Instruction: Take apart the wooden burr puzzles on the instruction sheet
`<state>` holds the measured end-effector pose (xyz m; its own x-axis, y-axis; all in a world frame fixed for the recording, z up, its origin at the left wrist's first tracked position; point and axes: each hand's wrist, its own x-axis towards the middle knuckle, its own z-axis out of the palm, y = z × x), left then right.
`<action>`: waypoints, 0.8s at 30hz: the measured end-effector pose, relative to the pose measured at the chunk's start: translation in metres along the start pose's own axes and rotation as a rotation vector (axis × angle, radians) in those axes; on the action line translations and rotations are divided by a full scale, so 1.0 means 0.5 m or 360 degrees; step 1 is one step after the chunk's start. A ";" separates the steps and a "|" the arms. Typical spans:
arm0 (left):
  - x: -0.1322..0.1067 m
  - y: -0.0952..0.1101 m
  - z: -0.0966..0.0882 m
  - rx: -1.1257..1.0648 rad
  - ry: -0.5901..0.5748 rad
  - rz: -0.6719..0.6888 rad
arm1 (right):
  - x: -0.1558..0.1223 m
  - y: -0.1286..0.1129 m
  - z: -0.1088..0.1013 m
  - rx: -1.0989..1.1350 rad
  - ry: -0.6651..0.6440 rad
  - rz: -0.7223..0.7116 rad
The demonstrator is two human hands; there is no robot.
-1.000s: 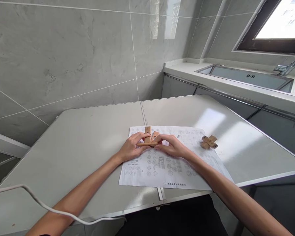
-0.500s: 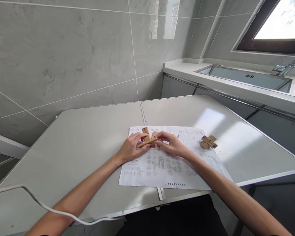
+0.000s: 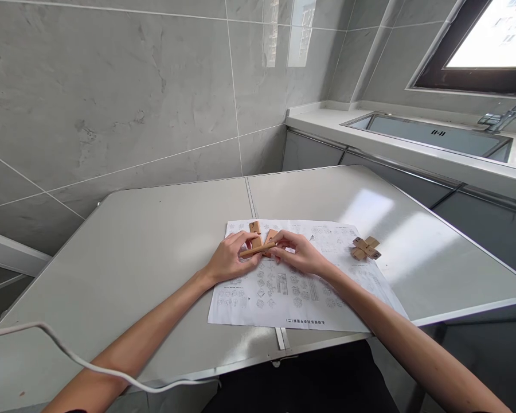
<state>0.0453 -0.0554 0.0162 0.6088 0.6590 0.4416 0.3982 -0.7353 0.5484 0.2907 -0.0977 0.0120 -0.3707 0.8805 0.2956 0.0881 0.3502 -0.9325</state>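
Between my two hands is a slim wooden puzzle piece (image 3: 258,249), lying slantwise with its right end a little higher. My left hand (image 3: 232,255) grips its left end between thumb and fingers. The right end is pinched by my right hand (image 3: 298,250). Just behind it, two flat wooden pieces lie on the paper: a left piece (image 3: 254,228) with a dark mark and a right piece (image 3: 270,235), both partly hidden by the held piece and my fingers. Under everything is a printed instruction sheet (image 3: 258,315) covered in small diagrams.
An assembled cross-shaped wooden puzzle (image 3: 365,248) rests at the sheet's right edge. The pale folding table (image 3: 163,229) has a seam down its middle. A white cable (image 3: 90,367) crosses the front left. Beyond the table are a tiled wall and a counter with a sink (image 3: 434,135).
Almost nothing differs. Both hands keep hold of the wooden piece in the same place, and the view has shifted very slightly.
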 end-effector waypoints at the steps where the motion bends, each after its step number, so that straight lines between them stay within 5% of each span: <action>1: 0.000 0.000 -0.001 -0.0027 -0.0010 -0.0025 | 0.000 0.000 0.000 0.0020 -0.0005 0.0003; 24: 0.002 -0.011 -0.012 -0.0276 -0.0124 -0.0278 | -0.003 0.016 -0.018 0.0233 -0.0112 0.0141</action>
<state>0.0393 -0.0496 0.0179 0.5948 0.7545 0.2775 0.3822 -0.5691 0.7281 0.3001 -0.0935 0.0060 -0.4317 0.8795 0.2005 -0.0105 0.2174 -0.9760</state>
